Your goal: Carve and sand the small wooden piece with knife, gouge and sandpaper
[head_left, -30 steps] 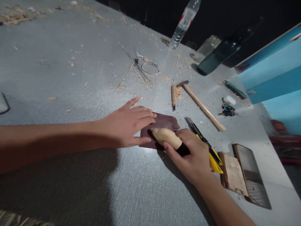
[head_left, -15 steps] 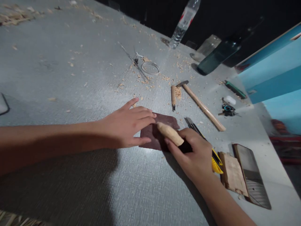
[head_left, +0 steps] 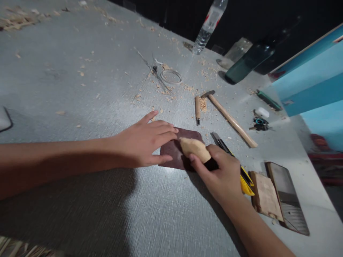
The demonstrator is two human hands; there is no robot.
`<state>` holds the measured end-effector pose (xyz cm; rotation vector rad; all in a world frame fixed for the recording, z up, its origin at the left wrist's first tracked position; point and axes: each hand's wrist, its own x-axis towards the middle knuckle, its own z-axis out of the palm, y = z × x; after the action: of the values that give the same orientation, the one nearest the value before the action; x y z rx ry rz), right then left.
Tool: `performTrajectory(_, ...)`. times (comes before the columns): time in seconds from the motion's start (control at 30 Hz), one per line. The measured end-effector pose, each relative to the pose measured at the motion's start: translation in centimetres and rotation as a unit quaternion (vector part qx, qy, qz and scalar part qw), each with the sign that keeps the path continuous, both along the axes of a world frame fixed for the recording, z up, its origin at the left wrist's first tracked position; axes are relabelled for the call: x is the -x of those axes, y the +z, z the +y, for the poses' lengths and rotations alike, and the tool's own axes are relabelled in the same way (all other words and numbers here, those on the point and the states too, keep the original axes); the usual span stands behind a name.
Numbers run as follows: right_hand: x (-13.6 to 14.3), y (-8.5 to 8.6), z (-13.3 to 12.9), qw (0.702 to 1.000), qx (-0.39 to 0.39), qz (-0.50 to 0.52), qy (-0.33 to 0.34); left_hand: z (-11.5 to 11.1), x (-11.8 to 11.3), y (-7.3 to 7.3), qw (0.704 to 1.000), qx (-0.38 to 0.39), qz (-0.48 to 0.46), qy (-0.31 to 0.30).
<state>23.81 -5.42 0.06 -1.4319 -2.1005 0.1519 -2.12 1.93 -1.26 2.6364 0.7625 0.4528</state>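
Observation:
A dark reddish-brown sheet of sandpaper [head_left: 171, 151] lies flat on the grey table [head_left: 155, 214]. My left hand [head_left: 152, 142] rests on its left part, fingers spread and thumb apart. In my right hand [head_left: 222, 171] is a pale carved piece of wood [head_left: 195, 149], its narrow end pointing left over the sandpaper. Something black shows behind the wood at my fingers; what it is I cannot tell. A yellow and black utility knife [head_left: 245, 180] lies just beyond my right hand, partly hidden by it, with the blade end showing.
Past the sandpaper lie a short wood-handled tool [head_left: 197, 110] and a hammer [head_left: 233, 121]. A wood block [head_left: 266, 196] and a phone [head_left: 291, 200] are at right. Coiled wire [head_left: 171, 76], a water bottle [head_left: 210, 26] and a dark bottle [head_left: 249, 64] stand farther back, among scattered shavings.
The carved wood has turned in my right hand, showing a broader face now. My left hand stays in place on the sandpaper.

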Motion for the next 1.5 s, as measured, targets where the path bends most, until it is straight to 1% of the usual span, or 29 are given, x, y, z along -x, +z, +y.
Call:
performTrajectory(0.03, -0.02, 0.0, 0.01, 0.999, -0.008, -0.006, -0.03, 0.0, 0.0, 0.03, 1.0, 0.001, 0.002, 0.001)
performTrajectory(0.07, -0.02, 0.01, -0.01, 0.999, -0.011, -0.008, -0.033, 0.0, 0.0, 0.05, 1.0, 0.002, 0.002, 0.001)
performTrajectory(0.1, 0.01, 0.03, -0.04, 1.0, -0.006, -0.005, -0.006, 0.0, 0.0, 0.04, 1.0, 0.002, 0.002, 0.001)
performTrajectory(0.17, 0.09, 0.08, -0.11, 0.997, 0.011, 0.003, 0.074, 0.0, 0.01, -0.02, 1.0, 0.0, -0.002, 0.001)
performTrajectory(0.2, 0.12, 0.1, -0.13, 0.996, 0.017, 0.005, 0.093, 0.0, 0.02, -0.07, 1.0, -0.001, -0.005, 0.0)
performTrajectory(0.23, 0.12, 0.09, -0.13, 0.996, 0.016, 0.003, 0.084, 0.0, 0.02, -0.12, 1.0, -0.002, -0.007, 0.0)
performTrajectory(0.33, -0.01, 0.01, -0.03, 0.999, -0.009, -0.02, -0.027, 0.0, 0.03, -0.18, 1.0, -0.004, -0.007, 0.0)
performTrajectory(0.37, -0.06, -0.04, -0.01, 0.999, -0.012, -0.025, -0.039, -0.01, 0.03, -0.18, 1.0, -0.004, -0.004, 0.0)
performTrajectory(0.4, -0.09, -0.08, 0.0, 0.999, -0.01, -0.024, -0.023, -0.01, 0.02, -0.16, 1.0, -0.004, -0.001, 0.002)
performTrajectory(0.47, -0.1, -0.14, -0.03, 0.999, 0.0, -0.013, 0.042, -0.02, 0.02, -0.12, 1.0, -0.004, 0.003, 0.001)
performTrajectory(0.5, -0.09, -0.16, -0.06, 0.998, 0.003, -0.011, 0.057, -0.03, 0.02, -0.11, 1.0, -0.004, 0.004, 0.001)
performTrajectory(0.53, -0.08, -0.18, -0.08, 0.999, 0.003, -0.013, 0.049, -0.03, 0.02, -0.11, 1.0, -0.005, 0.004, 0.0)
performTrajectory(0.63, -0.09, -0.2, -0.13, 0.998, -0.009, -0.034, -0.046, -0.03, 0.04, -0.13, 1.0, -0.006, 0.003, -0.002)
performTrajectory(0.67, -0.08, -0.18, -0.14, 0.998, -0.007, -0.035, -0.048, -0.03, 0.05, -0.15, 1.0, -0.006, 0.004, -0.002)
performTrajectory(0.7, -0.05, -0.15, -0.15, 0.999, -0.001, -0.031, -0.025, -0.03, 0.06, -0.17, 1.0, -0.006, 0.003, -0.001)
performTrajectory(0.77, 0.02, -0.06, -0.18, 0.999, 0.009, -0.019, 0.046, -0.05, 0.07, -0.22, 1.0, -0.008, 0.001, 0.001)
performTrajectory(0.8, 0.06, 0.0, -0.18, 0.998, 0.011, -0.015, 0.062, -0.06, 0.09, -0.24, 1.0, -0.009, 0.0, 0.001)
performTrajectory(0.83, 0.08, 0.05, -0.18, 0.998, 0.009, -0.014, 0.053, -0.07, 0.1, -0.26, 1.0, -0.01, 0.0, 0.001)
performTrajectory(0.93, 0.13, 0.12, -0.1, 0.999, -0.007, -0.021, -0.035, -0.09, 0.11, -0.31, 1.0, -0.01, 0.001, 0.0)
performTrajectory(0.97, 0.14, 0.11, -0.08, 0.999, -0.009, -0.023, -0.037, -0.09, 0.11, -0.33, 1.0, -0.01, 0.002, 0.0)
performTrajectory(1.07, 0.16, 0.01, -0.09, 0.998, -0.006, -0.018, 0.056, -0.05, 0.08, -0.36, 1.0, -0.004, 0.004, 0.001)
performTrajectory(1.1, 0.13, -0.03, -0.1, 0.997, -0.003, -0.018, 0.069, -0.03, 0.07, -0.38, 1.0, -0.001, 0.005, 0.001)
performTrajectory(1.13, 0.09, -0.05, -0.12, 0.998, -0.002, -0.019, 0.059, -0.03, 0.07, -0.39, 1.0, 0.0, 0.005, 0.001)
performTrajectory(1.23, -0.08, -0.07, -0.13, 0.999, -0.014, -0.03, -0.029, -0.03, 0.07, -0.44, 1.0, 0.001, 0.006, 0.002)
performTrajectory(1.27, -0.09, -0.06, -0.14, 0.999, -0.014, -0.03, -0.027, -0.03, 0.08, -0.45, 1.0, 0.0, 0.006, 0.004)
performTrajectory(1.37, 0.0, 0.0, -0.16, 0.998, 0.005, -0.014, 0.062, -0.04, 0.07, -0.43, 1.0, 0.001, 0.007, 0.004)
performTrajectory(1.4, 0.04, 0.02, -0.16, 0.997, 0.01, -0.011, 0.071, -0.04, 0.06, -0.4, 1.0, 0.001, 0.006, 0.004)
performTrajectory(1.43, 0.05, 0.04, -0.16, 0.998, 0.011, -0.011, 0.058, -0.04, 0.05, -0.37, 1.0, 0.002, 0.006, 0.003)
performTrajectory(1.5, 0.02, 0.07, -0.15, 1.0, 0.005, -0.018, -0.01, -0.04, 0.03, -0.31, 1.0, 0.002, 0.004, 0.002)
